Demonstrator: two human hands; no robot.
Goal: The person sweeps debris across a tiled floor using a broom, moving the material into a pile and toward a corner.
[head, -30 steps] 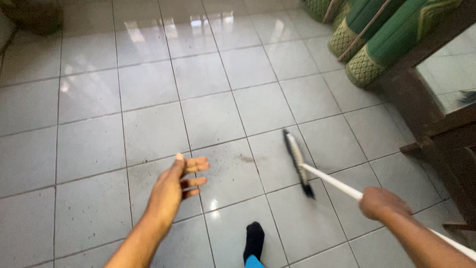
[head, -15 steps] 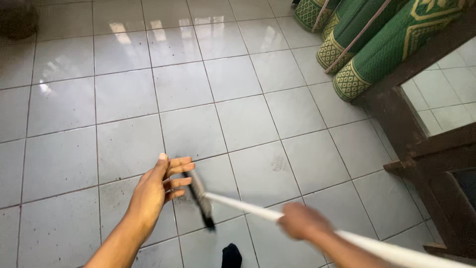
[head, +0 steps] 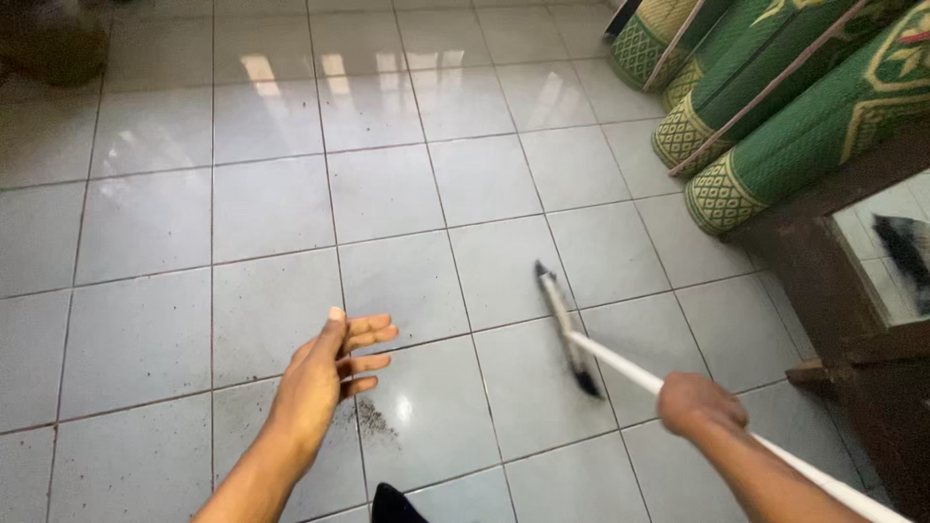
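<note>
My right hand [head: 699,402] grips the broom [head: 567,329], head on the tiles right of the dirt [head: 373,421]. Left hand [head: 334,363] hangs spread, empty. I'd best keep bristles flat, strokes short.

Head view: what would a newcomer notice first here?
The right hand grips the white handle of a broom, whose head rests on the grey tiled floor at centre. The left hand hangs open and empty above a patch of dirt. Rolled green mats lie at upper right.
</note>
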